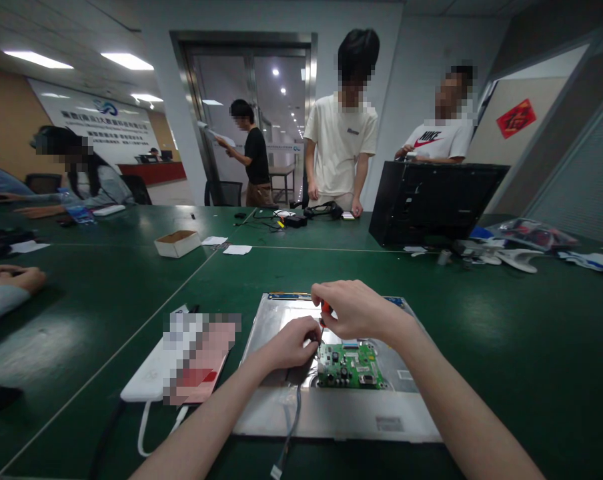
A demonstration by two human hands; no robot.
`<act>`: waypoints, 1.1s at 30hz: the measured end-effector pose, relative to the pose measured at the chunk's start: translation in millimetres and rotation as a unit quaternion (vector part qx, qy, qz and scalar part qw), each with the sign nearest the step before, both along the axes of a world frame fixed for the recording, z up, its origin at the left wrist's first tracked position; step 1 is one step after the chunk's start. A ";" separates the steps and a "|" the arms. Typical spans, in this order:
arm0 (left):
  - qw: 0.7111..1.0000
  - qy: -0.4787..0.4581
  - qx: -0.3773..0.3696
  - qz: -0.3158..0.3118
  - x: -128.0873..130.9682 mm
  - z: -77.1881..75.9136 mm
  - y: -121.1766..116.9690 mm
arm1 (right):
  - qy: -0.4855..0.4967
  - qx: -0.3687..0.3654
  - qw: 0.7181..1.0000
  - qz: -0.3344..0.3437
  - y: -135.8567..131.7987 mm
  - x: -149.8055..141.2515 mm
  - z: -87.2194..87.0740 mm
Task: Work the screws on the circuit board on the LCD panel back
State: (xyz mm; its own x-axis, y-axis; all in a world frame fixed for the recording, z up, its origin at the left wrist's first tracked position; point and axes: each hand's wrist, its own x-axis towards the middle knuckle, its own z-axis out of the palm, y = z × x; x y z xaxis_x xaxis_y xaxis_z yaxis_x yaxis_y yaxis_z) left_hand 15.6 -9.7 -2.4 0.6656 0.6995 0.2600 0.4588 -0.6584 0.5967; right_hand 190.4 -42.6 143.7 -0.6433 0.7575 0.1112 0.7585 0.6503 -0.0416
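Observation:
A flat silver display panel [261, 413] lies back side up on the table in front of me. On its middle sits a green circuit board [351, 365]. My right hand [359, 308] grips a screwdriver [325, 307] by its orange handle from above, with the shaft pointing down near the board's upper left corner. Beside the shaft, at the board's left edge, my left hand [291, 343] has its fingers curled together; what they pinch is hidden. A bundled cable [295, 420] with a white plug runs from under my left hand over the panel's near edge.
Left of the panel lie a white power bank [156, 363] and a pink phone [211, 360] with cables. Farther off are a small open box [178, 244], paper slips, and a black monitor housing [436, 203]. Several people are around the table; another person's hands [16, 279] rest at left.

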 end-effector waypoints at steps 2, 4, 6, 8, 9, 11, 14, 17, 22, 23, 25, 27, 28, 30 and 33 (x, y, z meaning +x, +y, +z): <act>1.000 -0.001 0.000 -0.004 0.1 0.8 -0.2 | -0.006 0.007 1.000 -0.010 1.3 -1.2 -0.7; 1.000 -0.001 -0.002 -0.006 0.1 2.8 -1.0 | -0.020 0.024 0.999 -0.027 2.9 -2.4 -1.2; 1.000 0.002 -0.005 -0.005 0.2 5.5 -2.2 | -0.040 0.039 0.998 -0.043 4.2 -3.6 -1.1; 1.000 0.006 -0.010 -0.002 0.3 7.7 -3.4 | -0.055 0.044 0.996 -0.048 4.8 -4.4 -0.6; 1.000 0.006 -0.013 -0.002 0.3 8.3 -3.7 | -0.057 0.043 0.996 -0.047 4.6 -4.5 -0.3; 1.000 0.007 -0.018 -0.004 0.3 8.1 -3.7 | -0.053 0.038 0.997 -0.039 3.4 -4.2 0.3; 1.000 0.002 -0.014 -0.004 0.2 4.1 -1.7 | -0.026 0.024 0.999 -0.015 -0.3 -2.7 0.7; 1.000 0.000 -0.003 -0.003 0.1 -0.9 0.6 | -0.006 0.018 1.000 0.005 -4.0 -2.0 0.8; 1.000 0.002 -0.002 -0.003 0.4 0.1 -0.4 | -0.019 0.031 0.999 0.005 -3.4 -4.0 -0.9; 1.000 0.003 -0.003 -0.002 0.5 1.6 -1.2 | -0.021 0.039 0.999 -0.003 -2.5 -4.5 -1.2; 1.000 0.006 -0.006 0.001 0.8 4.7 -2.8 | -0.029 0.051 0.998 -0.024 -0.6 -5.2 -1.7; 1.000 0.010 -0.009 0.004 1.1 6.8 -3.8 | -0.039 0.051 0.997 -0.041 0.4 -5.3 -1.5; 1.000 0.011 -0.010 0.005 1.2 7.2 -3.9 | -0.042 0.046 0.997 -0.044 0.4 -5.2 -1.2; 1.000 0.011 -0.010 0.003 1.4 6.4 -3.4 | -0.038 0.037 0.998 -0.040 -0.8 -4.7 -0.3; 1.000 0.003 -0.007 -0.003 1.6 2.4 -1.1 | -0.019 0.030 0.999 -0.015 -4.4 -3.7 1.3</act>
State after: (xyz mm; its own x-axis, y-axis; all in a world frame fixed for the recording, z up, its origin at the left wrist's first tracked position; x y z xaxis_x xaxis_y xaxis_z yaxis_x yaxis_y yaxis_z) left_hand 17.2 -10.8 0.0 0.6715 0.6989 0.2462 0.4579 -0.6526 0.6037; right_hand 186.7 -47.0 145.0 -0.6246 0.7695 0.1332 0.7783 0.6274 0.0257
